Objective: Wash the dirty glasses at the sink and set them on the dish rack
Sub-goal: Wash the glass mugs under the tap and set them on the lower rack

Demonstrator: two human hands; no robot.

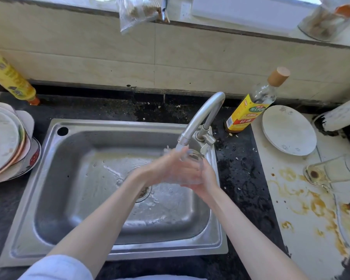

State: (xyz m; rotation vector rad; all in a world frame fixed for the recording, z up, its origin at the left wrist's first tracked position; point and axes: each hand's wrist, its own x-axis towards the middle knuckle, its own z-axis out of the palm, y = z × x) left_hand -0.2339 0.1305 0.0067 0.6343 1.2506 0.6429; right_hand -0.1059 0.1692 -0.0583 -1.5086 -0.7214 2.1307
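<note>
A clear glass (193, 158) is held over the steel sink (73, 178) right under the faucet (202, 116), with water running onto it. My right hand (205, 181) cups the glass from below and the right, fingers curled round it. My left hand (170, 168) lies against the glass from the left, its fingers blurred at the rim. Another dirty glass (333, 170) lies on its side on the stained white board (303, 219) at the right.
A stack of plates and bowls (6, 142) stands left of the sink. A white plate (289, 130) and a yellow-labelled bottle (251, 106) sit right of the faucet. A second yellow bottle (10, 77) leans at the back left. Dark counter surrounds the sink.
</note>
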